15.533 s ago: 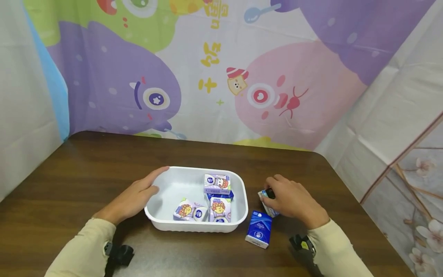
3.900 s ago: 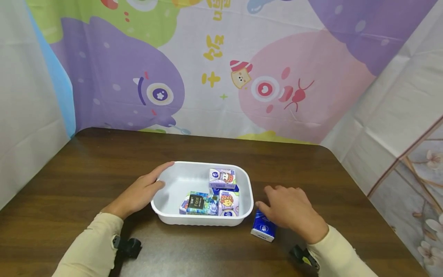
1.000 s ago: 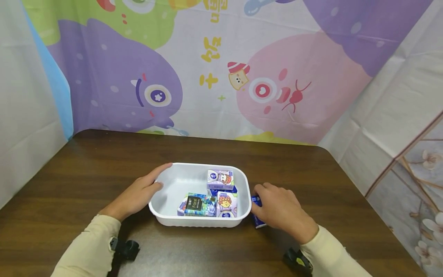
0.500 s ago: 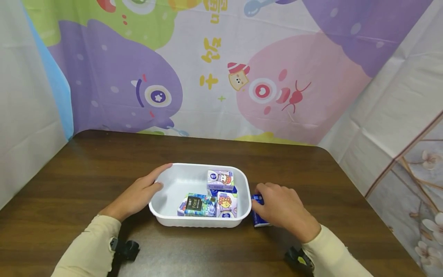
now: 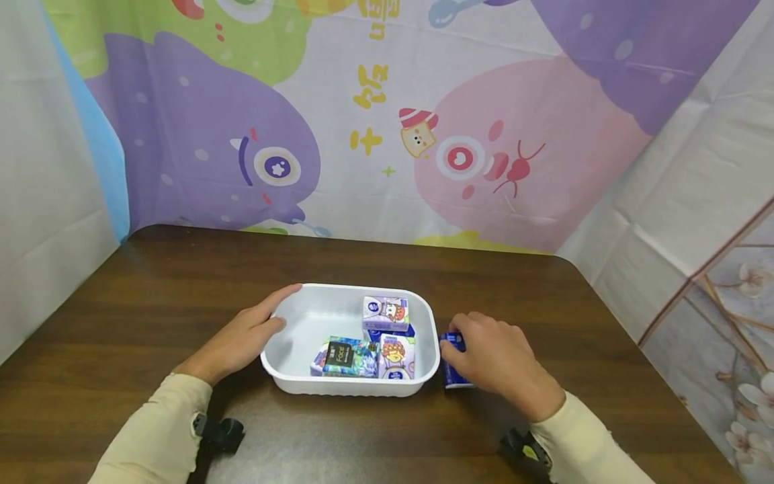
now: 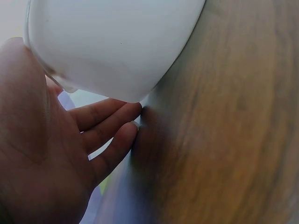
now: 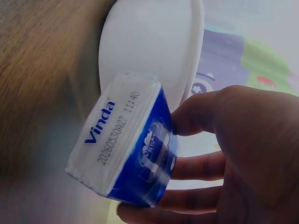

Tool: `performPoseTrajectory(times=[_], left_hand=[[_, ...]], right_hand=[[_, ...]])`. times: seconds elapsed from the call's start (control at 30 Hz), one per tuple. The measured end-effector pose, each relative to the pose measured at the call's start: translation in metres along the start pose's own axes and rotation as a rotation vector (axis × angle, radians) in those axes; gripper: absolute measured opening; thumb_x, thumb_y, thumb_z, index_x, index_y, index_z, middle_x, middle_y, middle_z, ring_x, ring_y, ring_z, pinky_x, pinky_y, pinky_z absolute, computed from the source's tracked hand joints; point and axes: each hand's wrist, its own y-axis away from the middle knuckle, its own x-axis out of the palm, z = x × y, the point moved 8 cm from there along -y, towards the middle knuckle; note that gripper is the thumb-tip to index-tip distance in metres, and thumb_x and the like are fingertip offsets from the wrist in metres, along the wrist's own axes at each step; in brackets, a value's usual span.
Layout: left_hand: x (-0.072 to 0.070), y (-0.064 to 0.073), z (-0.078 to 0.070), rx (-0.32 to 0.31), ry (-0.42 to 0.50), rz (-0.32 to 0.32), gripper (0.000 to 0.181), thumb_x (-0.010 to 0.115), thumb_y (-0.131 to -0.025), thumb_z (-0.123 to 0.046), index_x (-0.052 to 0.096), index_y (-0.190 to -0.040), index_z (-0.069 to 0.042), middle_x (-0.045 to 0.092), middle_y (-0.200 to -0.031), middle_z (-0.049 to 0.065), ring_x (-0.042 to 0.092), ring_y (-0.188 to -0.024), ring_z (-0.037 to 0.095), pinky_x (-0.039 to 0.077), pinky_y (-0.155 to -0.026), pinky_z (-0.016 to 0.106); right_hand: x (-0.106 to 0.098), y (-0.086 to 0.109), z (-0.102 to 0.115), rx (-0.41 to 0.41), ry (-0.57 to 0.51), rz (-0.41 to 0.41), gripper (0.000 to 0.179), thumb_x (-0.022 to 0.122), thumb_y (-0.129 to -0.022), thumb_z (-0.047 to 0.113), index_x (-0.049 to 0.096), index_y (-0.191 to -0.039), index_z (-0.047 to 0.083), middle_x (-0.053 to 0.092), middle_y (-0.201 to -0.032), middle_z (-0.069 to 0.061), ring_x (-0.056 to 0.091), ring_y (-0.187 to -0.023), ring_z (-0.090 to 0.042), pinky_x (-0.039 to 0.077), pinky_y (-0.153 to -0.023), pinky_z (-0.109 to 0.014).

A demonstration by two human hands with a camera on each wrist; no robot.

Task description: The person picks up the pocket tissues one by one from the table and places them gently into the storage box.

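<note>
A white plastic tub [image 5: 302, 386] stands mid-table. My left hand [image 5: 242, 336] rests at its left end, thumb over the rim and fairly straight fingers along the outer wall. Just off the tub's right end, my right hand [image 5: 496, 353] grips a blue Vinda tissue pack [image 7: 154, 144] between thumb and fingers. Its white end with a printed date faces the right wrist view. The palm hides part of it in the head view. Inside the tub lie purple cartoon tissue packs [image 5: 385, 312], a green-blue Face pack [image 5: 351, 356] and a partly covered blue pack [image 5: 393, 334].
The brown wooden table [image 5: 199, 269] has rounded far corners. A cartoon-printed curtain [image 5: 375, 202] hangs behind it, with a pale curtain [image 5: 653, 222] along the right. Each wrist wears a small black camera mount [image 5: 220, 433].
The Face pack has gone from my right hand into the tub. My right hand has since taken hold of the blue pack and shifted it slightly away from me. The left hand stays put.
</note>
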Motion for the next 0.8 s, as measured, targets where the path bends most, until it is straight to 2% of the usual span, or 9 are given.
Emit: performPoseTrajectory(times=[0.3,0.8], left_hand=[[0.0,-0.001,0.001,0.004,-0.005,-0.002,0.057,0.045,-0.104,-0.016,0.032,-0.159,-0.028,0.034,-0.159,0.013,0.037,-0.141,0.039,0.03,-0.109,0.064],[0.001,-0.002,0.004,-0.001,0.002,0.0,0.056,0.044,-0.105,-0.017,0.032,-0.158,-0.031,0.034,-0.159,0.01,0.037,-0.141,0.036,0.03,-0.111,0.062]], right_hand=[[-0.004,-0.002,-0.002,0.023,-0.031,-0.002,0.033,0.065,-0.091,0.043,0.07,-0.106,0.014,0.067,-0.096,-0.001,0.058,-0.075,-0.017,0.054,-0.066,-0.04],[-0.017,-0.002,0.001,0.002,-0.069,-0.096,0.031,0.066,-0.092,0.041,0.07,-0.106,0.013,0.067,-0.097,-0.003,0.06,-0.075,-0.018,0.055,-0.066,-0.041]])
